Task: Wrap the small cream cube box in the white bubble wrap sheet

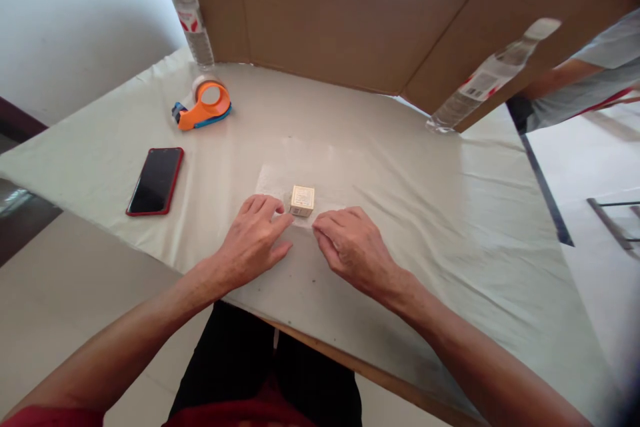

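Note:
A small cream-coloured box (pixel 303 201) with fine print sits on a thin, see-through plastic sheet (pixel 270 180), which is hard to make out against the table. My left hand (pixel 255 230) rests just left of the box, its fingers curved and apart, the thumb away from them. To the right of the box, my right hand (pixel 353 243) has its thumb and fingertips pinched together at the near right edge of the plastic sheet. Neither hand appears to grip the box.
An orange tape dispenser (pixel 203 103) and a red-cased phone (pixel 156 181) lie on the left. Water bottles stand at the back left (pixel 193 20) and right (pixel 490 80), by a tall cardboard panel (pixel 340 13). Another person's arm (pixel 560 77) shows beyond it.

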{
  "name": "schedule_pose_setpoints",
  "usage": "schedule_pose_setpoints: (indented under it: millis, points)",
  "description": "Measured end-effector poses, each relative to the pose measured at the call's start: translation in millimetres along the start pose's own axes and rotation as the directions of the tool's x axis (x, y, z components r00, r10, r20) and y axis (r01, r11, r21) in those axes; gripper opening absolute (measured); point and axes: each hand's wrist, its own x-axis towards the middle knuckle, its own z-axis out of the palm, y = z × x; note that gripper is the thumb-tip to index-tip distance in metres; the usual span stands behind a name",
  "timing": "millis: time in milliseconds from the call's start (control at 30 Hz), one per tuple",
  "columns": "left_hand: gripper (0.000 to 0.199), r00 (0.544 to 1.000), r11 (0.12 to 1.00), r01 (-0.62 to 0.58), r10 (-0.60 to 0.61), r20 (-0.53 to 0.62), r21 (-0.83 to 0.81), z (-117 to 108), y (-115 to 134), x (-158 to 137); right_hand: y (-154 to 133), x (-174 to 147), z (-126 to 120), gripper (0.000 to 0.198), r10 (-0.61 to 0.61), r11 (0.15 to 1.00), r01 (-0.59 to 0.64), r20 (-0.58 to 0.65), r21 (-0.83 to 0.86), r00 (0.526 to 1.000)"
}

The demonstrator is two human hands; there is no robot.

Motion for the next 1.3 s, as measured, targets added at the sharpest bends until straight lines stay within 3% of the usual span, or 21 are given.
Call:
schedule_pose_setpoints:
  millis: [133,233,367,433,500,800,900,1067,1167,1300]
  points:
    - [0.004,0.994,0.999,0.015,-0.020,-0.103,-0.044,9.0,-4.9,17.1,14.9,19.7,-17.1,0.018,0.122,0.939,-0.125,0.027,0.322,0.992]
    - [0.006,0.985,0.990,0.046,-0.067,-0.158,-0.134,13.1,-5.8,22.7,31.6,37.6,-20.6,0.022,0.195,0.883,-0.195,0.045,0.428,0.980]
    - [0.006,0.982,0.966,0.095,-0.131,-0.138,-0.240,13.8,-4.9,22.6,55.6,58.3,-13.7,0.043,0.109,0.877,-0.218,0.263,0.429,0.959]
    - [0.007,0.983,0.949,0.120,-0.154,-0.096,-0.290,12.9,-4.9,21.4,63.1,64.2,-8.5,0.042,0.054,0.835,-0.253,0.384,0.489,0.922]
    - [0.008,0.982,0.926,0.151,-0.180,-0.054,-0.345,11.0,-5.3,20.3,65.8,66.2,-4.5,0.036,0.025,0.791,-0.274,0.419,0.546,0.908]
    - [0.004,0.951,0.747,0.307,-0.262,0.163,-0.590,-11.7,2.7,12.4,38.2,45.3,-9.3,0.033,-0.023,0.857,-0.196,0.415,0.476,0.910]
    - [0.005,0.941,0.699,0.336,-0.270,0.202,-0.631,-13.6,6.3,7.5,34.3,32.4,-15.0,0.033,-0.001,0.812,-0.233,0.400,0.535,0.916]
    - [0.006,0.936,0.698,0.350,-0.288,0.202,-0.625,-8.7,6.1,2.3,33.2,3.6,-34.3,0.043,0.086,0.641,-0.296,0.318,0.708,0.944]
    - [0.006,0.939,0.690,0.342,-0.274,0.207,-0.638,-6.0,4.2,3.1,22.4,-6.0,-36.2,0.045,0.163,0.669,-0.320,0.287,0.671,0.944]
    - [0.008,0.938,0.682,0.342,-0.286,0.195,-0.646,-1.9,2.1,5.8,7.4,-2.6,-15.4,0.014,0.267,0.717,-0.347,0.221,0.605,0.938]
